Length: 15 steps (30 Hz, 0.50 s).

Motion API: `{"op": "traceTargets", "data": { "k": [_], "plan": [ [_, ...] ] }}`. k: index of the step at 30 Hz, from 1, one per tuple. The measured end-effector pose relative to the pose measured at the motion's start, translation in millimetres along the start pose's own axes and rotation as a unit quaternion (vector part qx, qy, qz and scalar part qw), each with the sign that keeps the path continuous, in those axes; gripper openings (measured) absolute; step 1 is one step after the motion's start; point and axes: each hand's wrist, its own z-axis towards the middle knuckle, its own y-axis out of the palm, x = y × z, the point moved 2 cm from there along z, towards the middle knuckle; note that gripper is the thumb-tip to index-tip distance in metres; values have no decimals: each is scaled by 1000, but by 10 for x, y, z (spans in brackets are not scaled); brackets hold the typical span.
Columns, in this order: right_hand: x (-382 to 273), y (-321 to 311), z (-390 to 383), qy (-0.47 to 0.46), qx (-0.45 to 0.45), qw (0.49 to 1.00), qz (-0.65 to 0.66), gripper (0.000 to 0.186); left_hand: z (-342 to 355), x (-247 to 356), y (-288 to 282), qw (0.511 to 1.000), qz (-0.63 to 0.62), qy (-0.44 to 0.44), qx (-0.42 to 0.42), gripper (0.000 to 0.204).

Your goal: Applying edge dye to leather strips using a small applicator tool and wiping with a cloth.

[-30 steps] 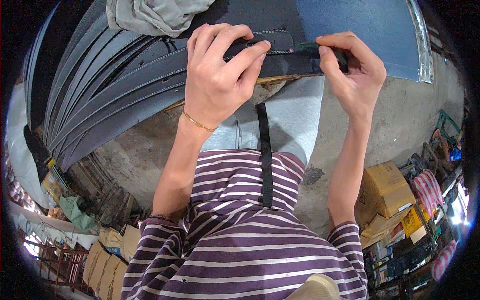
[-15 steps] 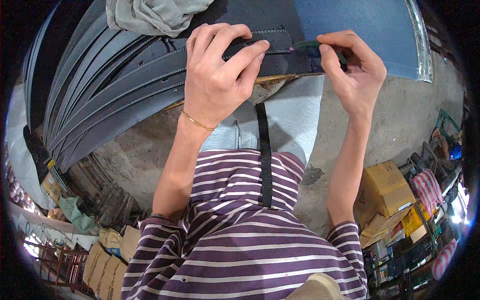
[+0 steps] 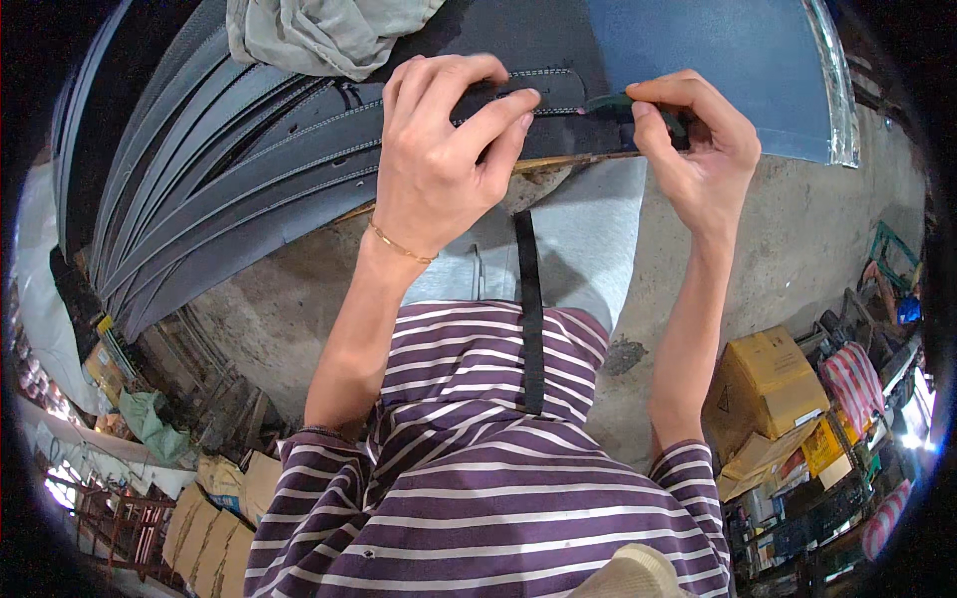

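Note:
My left hand (image 3: 439, 149), with a thin gold bracelet at its wrist, lies over a dark belt strap (image 3: 548, 92) with white stitching and a rounded end. Its fingers are bent and apart, one slightly blurred. They seem to rest on the strap; whether they touch it is hard to tell. To the right, my right hand (image 3: 703, 140) is closed in a pinch on a slim dark green tool (image 3: 608, 102). The tool's tip meets or nearly meets the strap's end, where a small pink spot shows. My fingers hide the tool's rest, so its kind is unclear.
Several dark stitched straps (image 3: 189, 189) fan out at the left. A grey cloth (image 3: 324, 35) lies on them. A blue sheet (image 3: 718, 60) covers the work surface at the right. Cardboard boxes (image 3: 763, 379) stand on the right, flattened cardboard (image 3: 214, 518) at lower left.
My right hand has shifted slightly left and down with the green tool. My left hand has moved a little right, its fingers lifting slightly. The straps and cloth appear shifted slightly right.

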Motion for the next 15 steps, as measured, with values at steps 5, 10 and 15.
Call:
{"op": "traceTargets", "data": {
  "k": [5,10,15],
  "plan": [
    [68,-35,-33,26,85,991,96,11,328,-340,-503,976,143,-29,164,41],
    [6,-46,100,121,65,984,111,16,423,-832,-488,965,262,5,18,29],
    [114,-114,139,172,108,947,247,19,300,-364,-543,974,146,-60,162,18]
  ]
}}
